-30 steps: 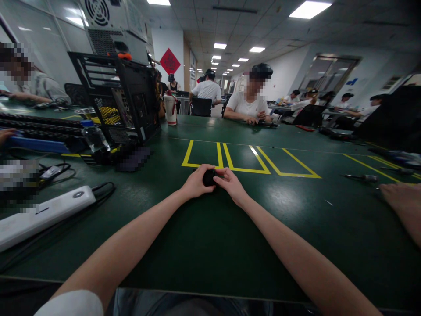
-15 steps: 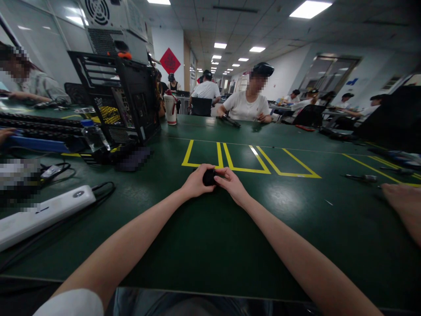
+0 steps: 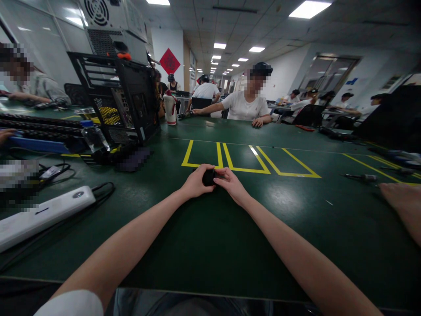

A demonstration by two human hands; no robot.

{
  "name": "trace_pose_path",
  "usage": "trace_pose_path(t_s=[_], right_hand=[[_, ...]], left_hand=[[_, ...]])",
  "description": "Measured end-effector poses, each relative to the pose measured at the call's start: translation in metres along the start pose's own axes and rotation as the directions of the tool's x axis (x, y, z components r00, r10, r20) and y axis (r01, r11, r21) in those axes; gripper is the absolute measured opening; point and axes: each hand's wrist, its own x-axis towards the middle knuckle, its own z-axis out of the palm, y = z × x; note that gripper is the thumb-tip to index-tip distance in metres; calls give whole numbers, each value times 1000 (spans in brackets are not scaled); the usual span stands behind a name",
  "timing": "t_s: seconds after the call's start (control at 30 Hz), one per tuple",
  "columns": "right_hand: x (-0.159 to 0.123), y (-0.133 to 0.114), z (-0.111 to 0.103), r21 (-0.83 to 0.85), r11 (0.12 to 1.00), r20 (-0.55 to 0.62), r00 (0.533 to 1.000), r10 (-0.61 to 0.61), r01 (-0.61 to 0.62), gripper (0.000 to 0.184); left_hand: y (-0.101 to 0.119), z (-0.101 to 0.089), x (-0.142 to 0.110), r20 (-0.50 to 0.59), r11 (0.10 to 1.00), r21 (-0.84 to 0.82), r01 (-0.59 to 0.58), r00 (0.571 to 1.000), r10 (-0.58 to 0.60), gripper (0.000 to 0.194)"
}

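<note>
Between my two hands is a small black object (image 3: 208,177), dark and rounded; its exact kind cannot be made out. My left hand (image 3: 196,181) wraps round its left side, the thumb below and the fingers over the top. On its right side, the fingertips of my right hand (image 3: 231,183) are pressed against it. Both hands are just above or on the green table (image 3: 210,245), close to the near edge of the yellow tape outlines (image 3: 245,169). My fingers hide part of the object.
At left stand a black computer case (image 3: 131,96), a clear bottle (image 3: 94,136) and a white power strip (image 3: 49,215) with cable. A paper cup (image 3: 170,109) is farther back. At right lie a screwdriver (image 3: 360,177) and another person's hand (image 3: 399,197). A co-worker (image 3: 247,105) sits opposite.
My hands and the black object look the same. The co-worker opposite has stretched an arm to the left, moving a dark item towards the cup.
</note>
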Motion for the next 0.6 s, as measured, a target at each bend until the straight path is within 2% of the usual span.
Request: trace_pose_path(t_s=[0.1, 0.3, 0.4, 0.6], right_hand=[[-1, -1, 0, -26, 1000, -14, 1000, -3, 3, 24], [2, 2, -2, -33, 997, 1, 998, 68, -68, 32], [2, 3, -3, -20, 999, 23, 999, 49, -48, 33], [0, 1, -2, -61, 998, -14, 1000, 11, -12, 27]], left_hand=[[2, -1, 0, 11, 1000, -6, 28, 1000, -28, 58], [3, -2, 0, 17, 999, -7, 33, 999, -33, 57], [3, -2, 0, 23, 999, -10, 44, 999, -43, 58], [2, -2, 0, 22, 1000, -15, 24, 999, -24, 58]])
